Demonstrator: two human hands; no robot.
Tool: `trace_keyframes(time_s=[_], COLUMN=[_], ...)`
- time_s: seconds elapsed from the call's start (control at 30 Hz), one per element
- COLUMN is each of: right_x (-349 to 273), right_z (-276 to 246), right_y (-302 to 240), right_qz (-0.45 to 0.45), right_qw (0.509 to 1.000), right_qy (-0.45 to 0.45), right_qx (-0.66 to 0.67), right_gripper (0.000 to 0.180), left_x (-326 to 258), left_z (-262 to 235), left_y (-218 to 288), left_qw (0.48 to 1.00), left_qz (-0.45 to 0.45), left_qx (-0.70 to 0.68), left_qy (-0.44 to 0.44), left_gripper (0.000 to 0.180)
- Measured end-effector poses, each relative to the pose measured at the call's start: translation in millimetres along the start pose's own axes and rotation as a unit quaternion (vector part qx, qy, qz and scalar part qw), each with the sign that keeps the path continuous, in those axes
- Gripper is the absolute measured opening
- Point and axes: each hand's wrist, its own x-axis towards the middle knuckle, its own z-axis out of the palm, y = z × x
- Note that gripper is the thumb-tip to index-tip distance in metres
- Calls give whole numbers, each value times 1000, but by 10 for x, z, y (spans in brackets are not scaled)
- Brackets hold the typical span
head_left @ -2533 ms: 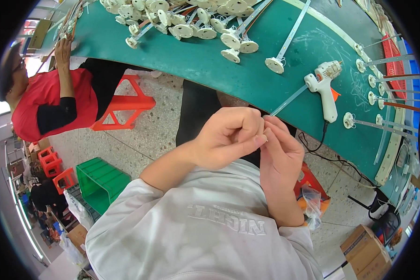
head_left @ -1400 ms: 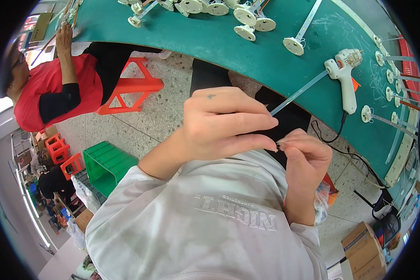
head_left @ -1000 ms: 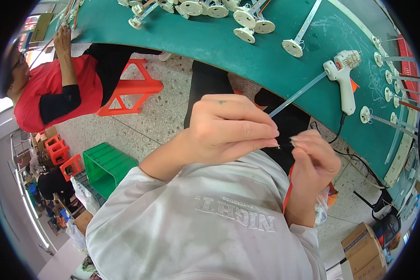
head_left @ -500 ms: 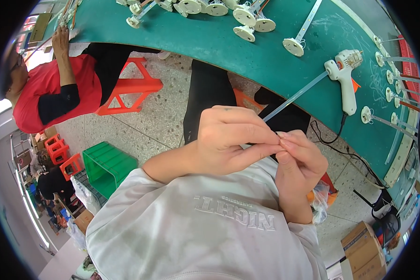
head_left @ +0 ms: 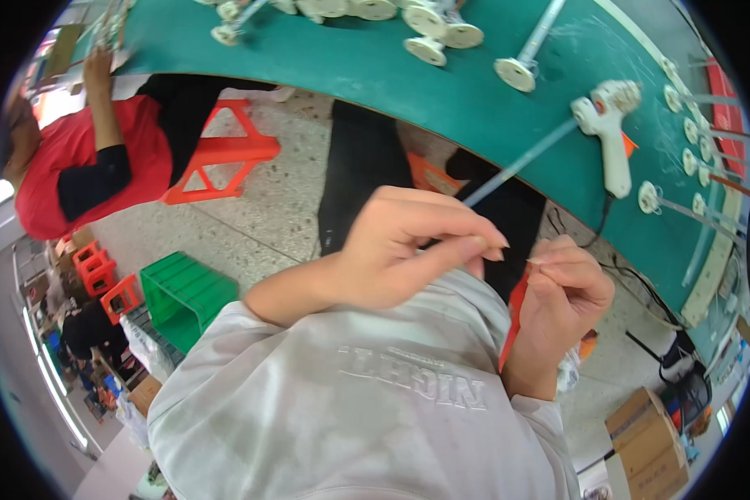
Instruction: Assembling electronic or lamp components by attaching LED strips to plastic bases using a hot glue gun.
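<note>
Her left hand pinched the thin rod steady off the counter's edge while her right hand gripped a red strip close, ready to join.

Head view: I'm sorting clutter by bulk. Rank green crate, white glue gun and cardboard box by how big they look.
1. green crate
2. cardboard box, near the rim, so unsure
3. white glue gun

Your sweatshirt: light grey w/ grey raised lettering. Red strip in your right hand. Above it, worktable is dark green; glue gun on it white w/ orange trigger. Left of table: red-shirted person, orange stool, green crate.
</note>
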Motion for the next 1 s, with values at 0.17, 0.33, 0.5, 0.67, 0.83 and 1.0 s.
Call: trace_keyframes(time_s=[0.17,0.33,0.5,0.67,0.83,1.0], right_x=[-131,-474,-559,-658,-456,-297], right_z=[-545,-1266,-1469,-1525,-1156,-472], right_y=[-228,-544,-424,-152,-252,-226], right_qz=[-36,115,273,341,249,62], right_qw=[981,840,726,621,879,955], right_qy=[156,147,17,-40,141,-33], right_qx=[-109,-510,-631,-705,-381,289], right_gripper=[18,12,17,23,36,51], left_x=[-37,26,53,96,135,260], left_z=[-74,-164,-138,-169,-114,227], left_y=[-22,-90,-134,-108,-80,6], left_qw=[1000,999,999,996,986,997], left_qz=[-12,-12,-5,53,112,68], left_qx=[-15,-17,-23,77,120,-31], left_qy=[22,29,35,1,7,0], left_gripper=[14,14,13,12,16,29])
